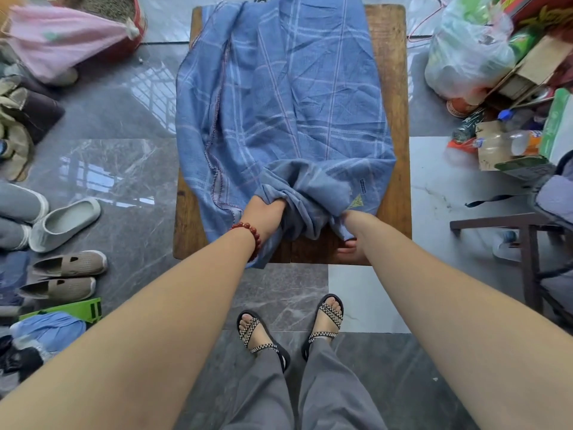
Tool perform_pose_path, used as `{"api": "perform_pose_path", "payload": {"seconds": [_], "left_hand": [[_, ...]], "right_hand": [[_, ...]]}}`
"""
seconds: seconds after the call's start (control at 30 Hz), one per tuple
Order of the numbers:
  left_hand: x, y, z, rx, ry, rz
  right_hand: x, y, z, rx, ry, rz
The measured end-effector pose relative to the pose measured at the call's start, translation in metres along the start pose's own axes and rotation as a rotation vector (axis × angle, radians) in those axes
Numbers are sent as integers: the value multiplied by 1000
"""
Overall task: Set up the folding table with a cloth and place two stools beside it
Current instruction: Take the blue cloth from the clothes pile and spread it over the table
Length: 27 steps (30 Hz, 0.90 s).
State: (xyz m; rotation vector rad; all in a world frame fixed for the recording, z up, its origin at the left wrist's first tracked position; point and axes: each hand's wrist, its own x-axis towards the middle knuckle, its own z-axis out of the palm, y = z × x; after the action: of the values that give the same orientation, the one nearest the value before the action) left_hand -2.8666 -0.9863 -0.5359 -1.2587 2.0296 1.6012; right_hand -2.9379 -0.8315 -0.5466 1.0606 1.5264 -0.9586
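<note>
Bunched cloth apparently gripped in left hand and right hand.

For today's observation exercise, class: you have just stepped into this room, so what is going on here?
A person stands at a wooden table and is laying a blue checked cloth over it. The left hand and the right hand both grip the bunched near end of the cloth. It lies crumpled along the table, with bare wood showing on both sides, so it is not yet spread flat. Shoes, bags and bottles clutter the floor around.
</note>
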Motion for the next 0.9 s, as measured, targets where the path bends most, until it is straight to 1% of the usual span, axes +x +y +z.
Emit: {"api": "perform_pose_path", "payload": {"seconds": [0.03, 0.07, 0.13, 0.17, 0.2, 0.27, 0.3, 0.33, 0.37, 0.43, 0.47, 0.53, 0.6, 0.67, 0.7, 0.77, 0.8, 0.83, 0.9], "left_hand": [[-1, 2, 1, -70, -14, -38], [-2, 3, 1, -135, -37, -72], [-3, 4, 2, -210, -90, -118], [-3, 4, 1, -206, -106, -125], [-4, 4, 1, -170, -115, -118], [-4, 5, 2, -10, -130, -46], [-4, 6, 3, 68, -161, 15], [-5, 6, 3, 115, -206, 72], [-5, 6, 4, 129, -250, 112], [-4, 3, 4, 105, -290, 121], [-4, 2, 4, 103, -282, 106], [-3, -1, 4, 134, -205, 92], [-1, -2, 4, 200, -69, 126], [2, -4, 4, 295, -4, 153], [2, -4, 3, 343, -11, 150], [0, -6, 1, 397, -54, 133], [0, -6, 0, 407, -76, 126], [-2, -6, -3, 409, -96, 128], [-4, -6, -9, 404, -137, 204]], "right_hand": [[-6, 0, 0, 35, -34, 19], [-5, 1, 0, 57, -74, -2], [-1, 0, 1, 156, -163, -98], [-1, 0, 0, 232, -183, -161], [-1, -3, 1, 337, -185, -210], [1, -6, -3, 489, -168, -277], [0, -9, -5, 497, -167, -301], [0, -11, -7, 480, -157, -343], [0, -12, -10, 406, -107, -395], [1, -17, -16, 269, 65, -464], [2, -18, -21, 261, 138, -463], [2, -21, -25, 331, 205, -408], [0, -25, -22, 354, 158, -439], [-10, -30, -12, 222, 50, -498], [-16, -32, -8, 147, 6, -473], [-29, -34, -1, 47, -104, -360], [-30, -33, 0, -7, -134, -378], [-32, -30, 2, -112, -136, -469], [-28, -26, 1, -377, -38, -697]]}}
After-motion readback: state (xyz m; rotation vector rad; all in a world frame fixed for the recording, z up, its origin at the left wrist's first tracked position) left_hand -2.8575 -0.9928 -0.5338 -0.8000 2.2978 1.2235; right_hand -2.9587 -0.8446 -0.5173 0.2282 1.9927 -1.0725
